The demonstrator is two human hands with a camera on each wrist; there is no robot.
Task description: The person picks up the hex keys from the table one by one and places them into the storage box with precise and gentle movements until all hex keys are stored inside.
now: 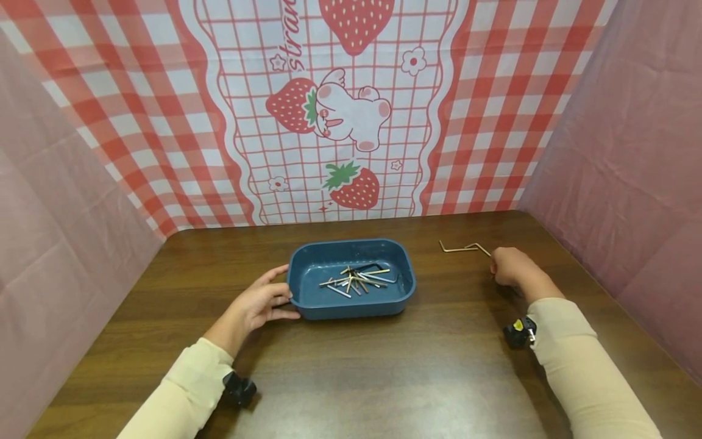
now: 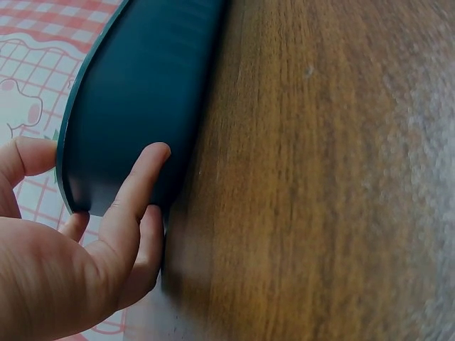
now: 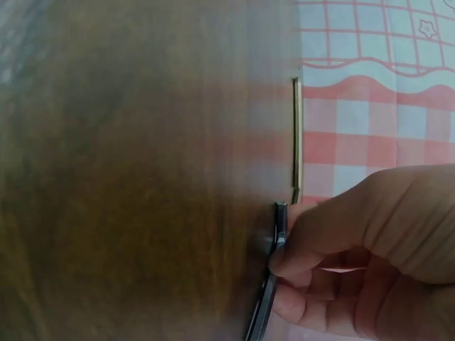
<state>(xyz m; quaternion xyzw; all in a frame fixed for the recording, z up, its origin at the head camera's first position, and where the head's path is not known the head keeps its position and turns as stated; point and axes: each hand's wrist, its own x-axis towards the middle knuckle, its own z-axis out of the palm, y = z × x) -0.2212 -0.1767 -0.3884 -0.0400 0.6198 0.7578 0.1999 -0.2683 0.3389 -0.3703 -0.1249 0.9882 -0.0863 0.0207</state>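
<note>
A blue rectangular container (image 1: 351, 310) stands on the table, holding a loose pile of metal hex keys (image 1: 359, 279). At its left end my left hand (image 1: 269, 300) holds it, with fingers spread around the corner; the left wrist view has one fingertip on the rim and another on the outer wall (image 2: 135, 92). Far to the right, my right hand (image 1: 510, 266) pinches an L-shaped hex key (image 3: 264, 302) between thumb and fingers, low over the tabletop. Just beyond it lies a gold-coloured hex key (image 1: 457, 250). The remaining fingers of the right hand are curled underneath.
The wooden table (image 1: 351, 378) meets a red checked strawberry cloth (image 1: 351, 110) at the back. Pink cloth (image 1: 620, 152) hangs along both sides. A black wrist device (image 1: 519, 333) sits at each cuff.
</note>
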